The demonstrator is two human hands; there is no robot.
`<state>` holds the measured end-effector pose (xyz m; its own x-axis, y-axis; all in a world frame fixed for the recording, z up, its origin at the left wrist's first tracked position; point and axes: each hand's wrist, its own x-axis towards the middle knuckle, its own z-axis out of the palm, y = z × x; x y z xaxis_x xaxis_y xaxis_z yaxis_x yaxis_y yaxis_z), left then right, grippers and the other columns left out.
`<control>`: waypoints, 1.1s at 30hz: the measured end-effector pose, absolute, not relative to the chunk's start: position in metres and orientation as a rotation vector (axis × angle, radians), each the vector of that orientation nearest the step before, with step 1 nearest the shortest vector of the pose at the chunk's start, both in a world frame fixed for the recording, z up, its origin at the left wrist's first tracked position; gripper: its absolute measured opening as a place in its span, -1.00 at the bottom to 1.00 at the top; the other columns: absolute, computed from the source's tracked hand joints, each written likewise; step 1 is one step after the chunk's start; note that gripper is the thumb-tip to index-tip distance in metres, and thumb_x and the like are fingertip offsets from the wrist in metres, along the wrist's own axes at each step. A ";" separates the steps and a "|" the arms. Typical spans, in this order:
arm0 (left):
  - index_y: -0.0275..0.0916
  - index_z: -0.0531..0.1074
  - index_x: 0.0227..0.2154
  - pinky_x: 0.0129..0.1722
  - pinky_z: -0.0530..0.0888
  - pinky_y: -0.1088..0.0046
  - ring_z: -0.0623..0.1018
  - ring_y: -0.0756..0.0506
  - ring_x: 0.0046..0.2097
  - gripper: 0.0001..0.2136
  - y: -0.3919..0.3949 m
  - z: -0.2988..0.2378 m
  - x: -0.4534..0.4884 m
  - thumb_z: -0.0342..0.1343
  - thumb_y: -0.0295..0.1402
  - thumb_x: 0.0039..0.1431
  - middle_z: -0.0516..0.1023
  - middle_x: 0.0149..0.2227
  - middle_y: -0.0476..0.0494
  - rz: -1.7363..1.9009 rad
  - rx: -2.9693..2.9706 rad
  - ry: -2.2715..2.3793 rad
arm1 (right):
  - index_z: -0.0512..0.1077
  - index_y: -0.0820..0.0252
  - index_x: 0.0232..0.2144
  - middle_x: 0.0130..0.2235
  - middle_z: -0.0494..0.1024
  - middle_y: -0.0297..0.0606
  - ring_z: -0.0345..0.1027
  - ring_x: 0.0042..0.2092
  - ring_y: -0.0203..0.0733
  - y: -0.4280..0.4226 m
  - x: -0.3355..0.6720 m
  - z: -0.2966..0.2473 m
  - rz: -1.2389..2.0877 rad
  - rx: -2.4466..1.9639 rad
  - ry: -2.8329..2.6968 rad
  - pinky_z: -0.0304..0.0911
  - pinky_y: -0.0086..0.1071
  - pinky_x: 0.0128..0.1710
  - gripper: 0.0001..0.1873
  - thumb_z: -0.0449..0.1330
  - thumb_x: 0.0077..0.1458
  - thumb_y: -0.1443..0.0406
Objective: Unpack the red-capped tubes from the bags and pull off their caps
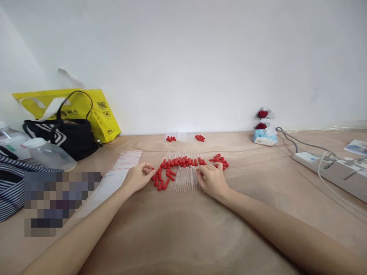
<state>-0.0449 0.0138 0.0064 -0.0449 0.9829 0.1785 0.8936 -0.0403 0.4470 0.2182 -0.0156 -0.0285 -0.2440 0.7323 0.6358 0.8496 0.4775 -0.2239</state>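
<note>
My left hand (141, 176) is closed in a pinch, with a bit of a red rubber bulb (153, 169) showing at its fingertips. Loose red bulbs (165, 184) lie just to its right. My right hand (212, 179) has its fingers curled at the right edge of a row of clear dropper tubes (185, 181); whatever they grip is hidden. Behind the near tubes runs a line of red bulbs (183, 162), with more clear tubes (172, 154) reaching beyond it. Another small heap of red bulbs (219, 158) sits behind my right hand.
At the back lie more bulbs (171, 138) and clear tubes (186, 136). Clear plastic bags (120, 168) lie left. Farther left stand a yellow bag (110, 124), a black bag (77, 137) and a bottle (54, 154). A tissue pack (264, 137) and power strip (338, 172) are right.
</note>
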 end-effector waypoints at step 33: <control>-0.16 0.38 -0.40 -0.20 0.26 0.30 0.39 -0.19 -0.11 -0.74 0.039 0.006 -0.018 0.00 -0.09 -0.03 0.48 -0.21 -0.08 0.569 2.190 2.114 | 0.36 0.08 -0.13 -0.15 0.41 -0.16 0.18 -0.10 -0.10 -0.022 0.263 -0.030 -0.141 -1.143 -2.315 -0.13 -0.14 -0.07 -0.47 0.09 -0.08 -0.07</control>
